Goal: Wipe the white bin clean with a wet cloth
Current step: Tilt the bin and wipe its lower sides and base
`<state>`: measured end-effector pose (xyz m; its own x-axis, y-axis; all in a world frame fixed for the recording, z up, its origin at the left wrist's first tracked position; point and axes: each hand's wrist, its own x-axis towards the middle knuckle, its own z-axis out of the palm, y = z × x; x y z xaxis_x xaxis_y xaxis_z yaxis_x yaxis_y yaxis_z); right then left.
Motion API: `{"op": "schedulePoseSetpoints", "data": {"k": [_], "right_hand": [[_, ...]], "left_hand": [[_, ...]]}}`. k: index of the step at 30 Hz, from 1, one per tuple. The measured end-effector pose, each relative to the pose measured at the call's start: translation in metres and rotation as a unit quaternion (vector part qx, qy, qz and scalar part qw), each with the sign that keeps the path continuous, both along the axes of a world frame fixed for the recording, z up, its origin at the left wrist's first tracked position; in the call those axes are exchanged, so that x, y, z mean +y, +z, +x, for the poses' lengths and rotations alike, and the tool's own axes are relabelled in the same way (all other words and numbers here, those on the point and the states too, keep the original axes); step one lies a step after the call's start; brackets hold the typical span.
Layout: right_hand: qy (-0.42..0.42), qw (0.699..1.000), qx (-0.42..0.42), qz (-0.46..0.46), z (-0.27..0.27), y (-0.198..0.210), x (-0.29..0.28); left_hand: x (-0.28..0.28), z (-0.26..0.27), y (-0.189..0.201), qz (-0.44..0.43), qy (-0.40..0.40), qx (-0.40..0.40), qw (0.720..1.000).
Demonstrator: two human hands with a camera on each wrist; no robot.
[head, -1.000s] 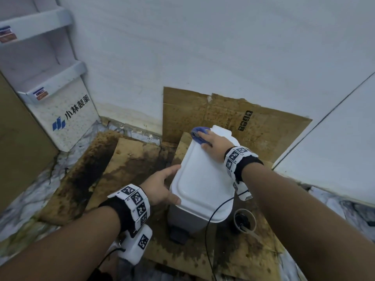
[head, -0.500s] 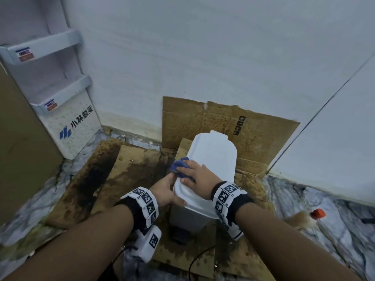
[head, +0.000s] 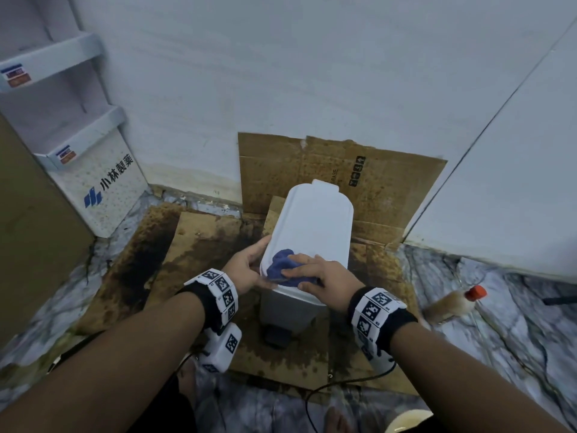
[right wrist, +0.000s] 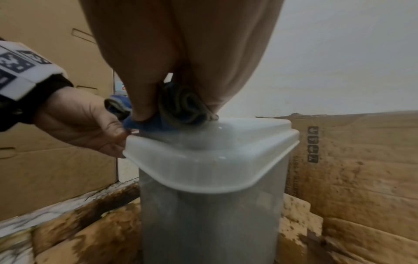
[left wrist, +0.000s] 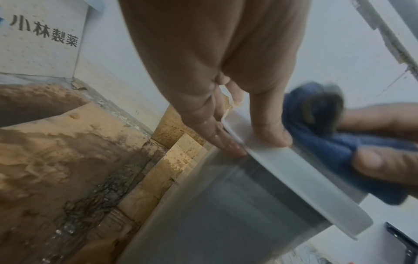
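Observation:
A white pedal bin [head: 290, 310] stands on stained cardboard, its white lid [head: 315, 220] closed. My left hand [head: 249, 267] grips the lid's near-left edge. In the left wrist view the thumb [left wrist: 269, 123] lies on top and the fingers [left wrist: 217, 137] sit under the rim. My right hand [head: 315, 275] holds a bunched blue cloth [head: 281, 264] and presses it on the lid's near-left corner, right beside the left thumb. In the right wrist view the cloth [right wrist: 181, 109] is folded between thumb and fingers on the lid [right wrist: 214, 157].
Wet, dark-stained cardboard [head: 193, 245] covers the floor, and another sheet [head: 390, 182] leans on the wall behind the bin. A white display shelf [head: 93, 182] stands at the left. A red-capped bottle [head: 452, 303] lies on the marble floor at the right. A black cable [head: 327, 389] runs near my feet.
My right hand has drawn the cloth from the lid's far end down along its left side to the near-left corner. The left hand stays on the lid's left edge.

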<state>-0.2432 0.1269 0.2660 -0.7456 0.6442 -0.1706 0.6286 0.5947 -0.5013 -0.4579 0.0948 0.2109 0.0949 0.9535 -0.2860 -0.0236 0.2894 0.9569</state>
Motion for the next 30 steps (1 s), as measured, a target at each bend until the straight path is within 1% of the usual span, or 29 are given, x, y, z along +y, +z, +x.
{"op": "schedulePoseSetpoints", "data": {"k": [4, 7, 9, 12, 14, 15, 17, 18, 19, 20, 22, 24, 26, 27, 30], "right_hand": [[-0.017, 0.999, 0.036, 0.031, 0.026, -0.005, -0.006], [-0.035, 0.993, 0.091, 0.073, 0.046, -0.013, -0.011], [-0.078, 0.985, 0.140, 0.063, 0.057, -0.017, -0.016], [-0.189, 0.963, 0.194, 0.010, 0.070, -0.022, -0.017], [-0.285, 0.933, 0.217, -0.024, 0.077, -0.024, -0.014], [-0.339, 0.911, 0.231, -0.030, 0.080, -0.025, -0.013], [-0.425, 0.857, 0.287, -0.055, 0.081, -0.026, -0.012], [-0.445, 0.832, 0.323, -0.079, 0.078, -0.027, -0.014], [-0.453, 0.815, 0.345, -0.101, 0.071, -0.027, -0.018], [-0.452, 0.807, 0.361, -0.119, 0.064, -0.027, -0.022], [-0.435, 0.815, 0.364, -0.118, 0.051, -0.031, -0.030], [-0.429, 0.829, 0.351, -0.074, 0.038, -0.034, -0.034], [-0.452, 0.840, 0.301, -0.021, 0.034, -0.040, -0.033], [-0.460, 0.843, 0.280, -0.016, 0.034, -0.042, -0.032], [-0.462, 0.850, 0.251, -0.029, 0.037, -0.042, -0.025]], "left_hand": [[0.000, -0.001, -0.003, -0.014, 0.015, 0.002, 1.000], [0.002, -0.001, -0.005, -0.024, 0.020, 0.001, 1.000], [0.004, -0.003, -0.006, -0.031, 0.020, 0.010, 0.999], [0.005, -0.005, -0.006, -0.040, 0.013, -0.002, 0.999], [0.007, -0.004, -0.003, -0.054, 0.003, -0.017, 0.998], [0.007, -0.001, 0.000, -0.064, -0.002, -0.023, 0.998], [0.008, 0.004, 0.005, -0.074, -0.009, -0.030, 0.997], [0.010, 0.007, 0.007, -0.070, -0.007, -0.033, 0.997], [0.012, 0.010, 0.008, -0.063, -0.002, -0.030, 0.998], [0.013, 0.013, 0.008, -0.050, 0.003, -0.022, 0.999], [0.015, 0.019, 0.008, -0.012, 0.000, 0.003, 1.000], [0.016, 0.023, 0.006, 0.019, -0.012, 0.030, 0.999], [0.018, 0.023, 0.004, 0.032, -0.017, 0.047, 0.998], [0.019, 0.023, 0.002, 0.033, -0.024, 0.053, 0.998], [0.022, 0.021, -0.001, 0.039, -0.032, 0.058, 0.997]]}}
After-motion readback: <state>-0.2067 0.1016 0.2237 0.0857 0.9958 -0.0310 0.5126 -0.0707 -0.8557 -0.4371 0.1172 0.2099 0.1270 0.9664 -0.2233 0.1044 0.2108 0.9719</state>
